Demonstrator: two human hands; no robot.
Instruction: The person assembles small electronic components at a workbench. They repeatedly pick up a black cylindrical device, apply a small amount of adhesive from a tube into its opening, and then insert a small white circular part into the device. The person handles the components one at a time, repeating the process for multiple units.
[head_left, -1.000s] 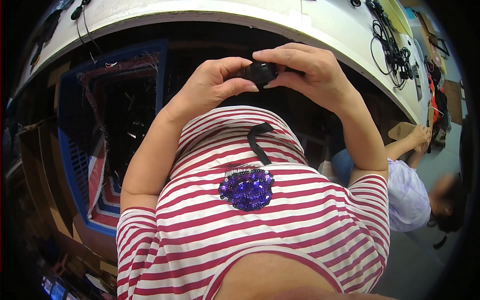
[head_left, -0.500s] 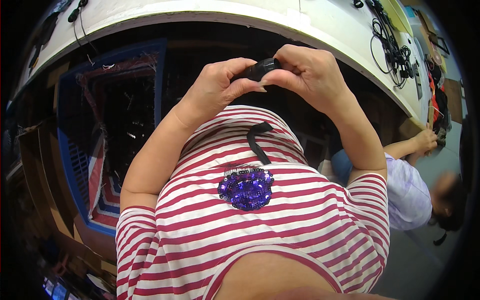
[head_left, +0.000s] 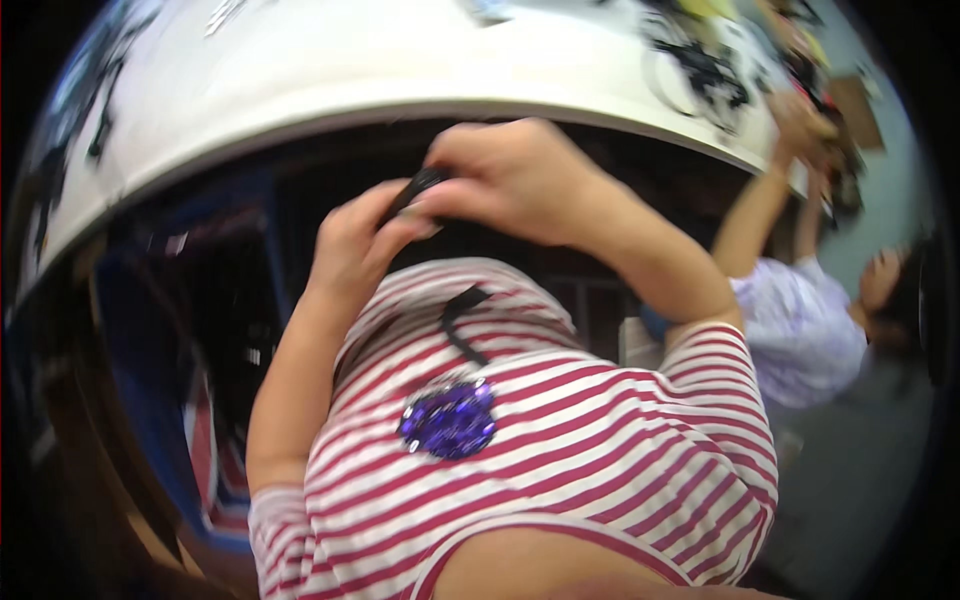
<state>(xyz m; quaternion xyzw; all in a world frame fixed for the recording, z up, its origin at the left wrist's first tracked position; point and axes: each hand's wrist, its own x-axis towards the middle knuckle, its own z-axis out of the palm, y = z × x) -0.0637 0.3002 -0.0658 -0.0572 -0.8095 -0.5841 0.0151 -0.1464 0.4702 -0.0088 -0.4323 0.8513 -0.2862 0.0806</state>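
Observation:
Between my two hands, in front of the white table's edge, is a small black rounded object (head_left: 413,190), whose kind I cannot make out. My left hand (head_left: 352,240) pinches its lower left end between thumb and fingers. At its upper right end, my right hand (head_left: 512,182) grips it with thumb and curled fingers. Much of the object lies hidden behind the fingers, and motion blurs the picture.
A white table (head_left: 400,70) spans the far side, with black cables (head_left: 700,65) at its right. To the left, below the table, stands a blue crate (head_left: 135,370) with striped lining. Another person (head_left: 795,325) works at the right.
Both hands have shifted left in the picture, still on the black object, which now tilts more steeply. The whole view has swung, showing more tabletop. The other person's arms appear higher.

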